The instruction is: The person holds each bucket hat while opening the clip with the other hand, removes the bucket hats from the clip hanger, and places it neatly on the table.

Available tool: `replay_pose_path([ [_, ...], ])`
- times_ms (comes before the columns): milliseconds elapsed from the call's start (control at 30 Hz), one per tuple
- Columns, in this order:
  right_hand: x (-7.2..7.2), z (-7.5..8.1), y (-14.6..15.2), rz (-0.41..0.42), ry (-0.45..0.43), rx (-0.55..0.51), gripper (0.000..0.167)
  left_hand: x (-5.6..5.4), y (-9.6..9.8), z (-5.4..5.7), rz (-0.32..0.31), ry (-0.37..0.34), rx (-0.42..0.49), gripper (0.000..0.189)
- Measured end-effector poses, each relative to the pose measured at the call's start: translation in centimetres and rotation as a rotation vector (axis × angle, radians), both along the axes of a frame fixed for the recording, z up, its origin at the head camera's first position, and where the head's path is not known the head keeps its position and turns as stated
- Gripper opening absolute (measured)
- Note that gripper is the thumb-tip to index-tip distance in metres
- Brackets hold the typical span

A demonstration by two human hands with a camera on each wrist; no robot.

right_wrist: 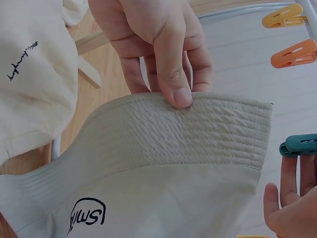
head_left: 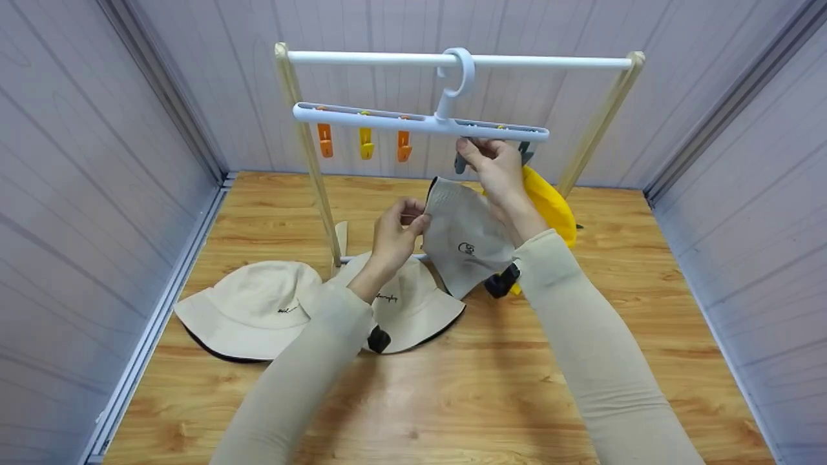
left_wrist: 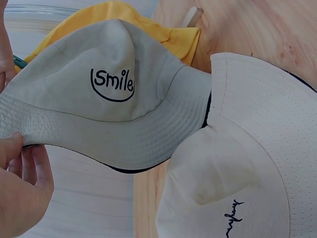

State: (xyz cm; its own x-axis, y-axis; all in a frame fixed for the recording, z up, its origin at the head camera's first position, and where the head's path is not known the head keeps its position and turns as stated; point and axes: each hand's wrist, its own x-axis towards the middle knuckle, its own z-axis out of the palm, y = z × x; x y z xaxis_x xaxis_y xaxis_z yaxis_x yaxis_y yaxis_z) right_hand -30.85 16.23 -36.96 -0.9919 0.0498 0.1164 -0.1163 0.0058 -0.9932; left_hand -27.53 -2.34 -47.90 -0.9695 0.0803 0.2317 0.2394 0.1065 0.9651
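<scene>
My left hand (head_left: pixel 394 240) pinches the brim edge of a light beige bucket hat (head_left: pixel 460 223), thumb on the outer face in the right wrist view. The hat hangs tilted, and its "Smile" print (left_wrist: pixel 113 85) reads clearly in the left wrist view. Above it, my right hand (head_left: pixel 504 173) grips a dark green clip (head_left: pixel 460 163) under the right half of a white clip hanger (head_left: pixel 375 120). In the right wrist view, fingertips touch that clip (right_wrist: pixel 299 145). The hat brim is apart from the clip. Behind my right hand, a yellow hat (head_left: pixel 549 203) hangs below another dark green clip (head_left: pixel 526 152).
The hanger hooks over a white rail (head_left: pixel 549 62) on a wooden-legged rack (head_left: pixel 601 129). Orange clips (head_left: pixel 325 141) and a yellow clip (head_left: pixel 366 143) dangle on its left half. Two cream bucket hats (head_left: pixel 258 303) lie on the wood-look floor (head_left: pixel 426 413). Panel walls (head_left: pixel 84 194) enclose the sides.
</scene>
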Motion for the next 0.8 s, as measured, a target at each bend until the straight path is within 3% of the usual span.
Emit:
replay_pose_path([
  [800, 0.61, -0.33, 0.70, 0.068, 0.003, -0.006, 0.045, 0.11, 0.07, 0.01, 0.002, -0.007, 0.001, 0.011],
])
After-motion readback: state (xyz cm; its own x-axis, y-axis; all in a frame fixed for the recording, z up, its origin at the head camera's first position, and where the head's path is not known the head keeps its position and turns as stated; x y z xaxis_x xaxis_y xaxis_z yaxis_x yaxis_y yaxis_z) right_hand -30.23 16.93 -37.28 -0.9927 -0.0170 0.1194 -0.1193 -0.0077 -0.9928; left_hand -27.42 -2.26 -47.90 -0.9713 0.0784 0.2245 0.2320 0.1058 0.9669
